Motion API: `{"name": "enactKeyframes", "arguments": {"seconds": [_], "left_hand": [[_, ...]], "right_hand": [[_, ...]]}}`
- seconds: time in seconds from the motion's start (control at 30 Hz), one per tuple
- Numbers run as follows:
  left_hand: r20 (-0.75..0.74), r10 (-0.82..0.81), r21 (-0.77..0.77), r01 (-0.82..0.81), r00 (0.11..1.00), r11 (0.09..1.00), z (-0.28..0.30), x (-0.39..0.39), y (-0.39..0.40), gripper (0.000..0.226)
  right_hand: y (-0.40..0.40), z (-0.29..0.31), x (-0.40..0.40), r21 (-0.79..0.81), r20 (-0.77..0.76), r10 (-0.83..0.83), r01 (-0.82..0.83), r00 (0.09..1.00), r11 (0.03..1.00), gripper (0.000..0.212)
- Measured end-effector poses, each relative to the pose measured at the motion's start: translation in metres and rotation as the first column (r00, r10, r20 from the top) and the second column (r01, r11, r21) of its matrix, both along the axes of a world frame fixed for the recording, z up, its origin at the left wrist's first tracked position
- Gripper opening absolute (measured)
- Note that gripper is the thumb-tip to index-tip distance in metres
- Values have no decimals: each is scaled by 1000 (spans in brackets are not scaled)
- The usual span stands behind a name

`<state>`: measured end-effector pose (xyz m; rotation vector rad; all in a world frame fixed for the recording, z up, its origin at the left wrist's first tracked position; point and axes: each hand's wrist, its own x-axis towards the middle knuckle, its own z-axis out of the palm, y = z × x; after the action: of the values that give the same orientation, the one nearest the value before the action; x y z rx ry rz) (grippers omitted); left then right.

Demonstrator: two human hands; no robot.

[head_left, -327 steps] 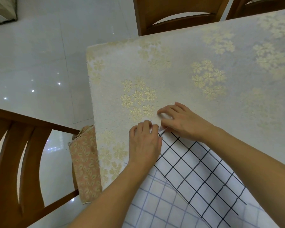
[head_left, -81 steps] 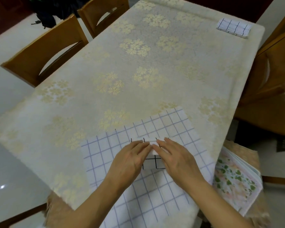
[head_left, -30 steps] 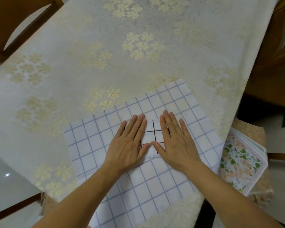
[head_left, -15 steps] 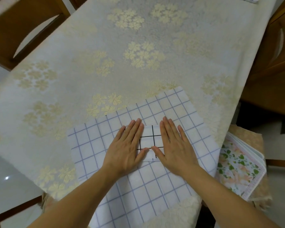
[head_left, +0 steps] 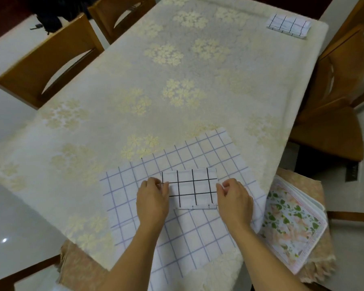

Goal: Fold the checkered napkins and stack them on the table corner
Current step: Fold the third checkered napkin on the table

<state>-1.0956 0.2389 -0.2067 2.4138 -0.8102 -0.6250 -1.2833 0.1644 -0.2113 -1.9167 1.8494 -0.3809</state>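
A big table (head_left: 177,80) holds an open blue-checked napkin (head_left: 198,238) under both hands, and on it a small folded black-checked napkin (head_left: 190,189) sits between the left hand (head_left: 152,199) and right hand (head_left: 234,199), each pinching 1 side edge, with no writing anywhere.

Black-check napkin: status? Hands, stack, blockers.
Left hand and right hand pinch folded black-check napkin at its ends. It lies on blue-check cloth. Stack at far corner; path unobstructed.
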Motion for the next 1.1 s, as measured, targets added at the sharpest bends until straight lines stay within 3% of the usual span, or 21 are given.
{"name": "enactKeyframes", "arguments": {"seconds": [0.2, 0.33, 0.53, 0.67, 0.87, 1.03, 1.1], "left_hand": [[39, 62, 104, -66, 997, 992, -2, -5, -5, 23], [13, 88, 149, -89, 996, 985, -2, -6, -11, 22], [-60, 132, 116, -125, 989, 985, 4, -6, -13, 15], [-196, 152, 50, -145, 969, 988, 17, -5, -14, 11], [-458, 118, -56, -160, 881, 985, 37, 1, -12, 19], [-568, -5, -131, -84, 823, 988, 60, 7, 3, 32], [-589, -61, -169, -49, 805, 984, 73, 8, 11, 37]], "right_hand": [[-6, 0, 21, 195, -14, -176, 175, 984, 965, 27], [-9, 1, 33, 294, -51, -197, 204, 979, 934, 31], [-11, 9, 37, 330, -36, -193, 194, 981, 924, 28], [-12, 18, 34, 309, 5, -192, 181, 981, 934, 18], [-19, 42, 24, 348, 273, -230, 127, 934, 929, 22], [-14, 68, 6, 520, 532, -326, 2, 781, 854, 4], [-7, 80, 1, 523, 595, -321, -52, 736, 850, 28]]}}
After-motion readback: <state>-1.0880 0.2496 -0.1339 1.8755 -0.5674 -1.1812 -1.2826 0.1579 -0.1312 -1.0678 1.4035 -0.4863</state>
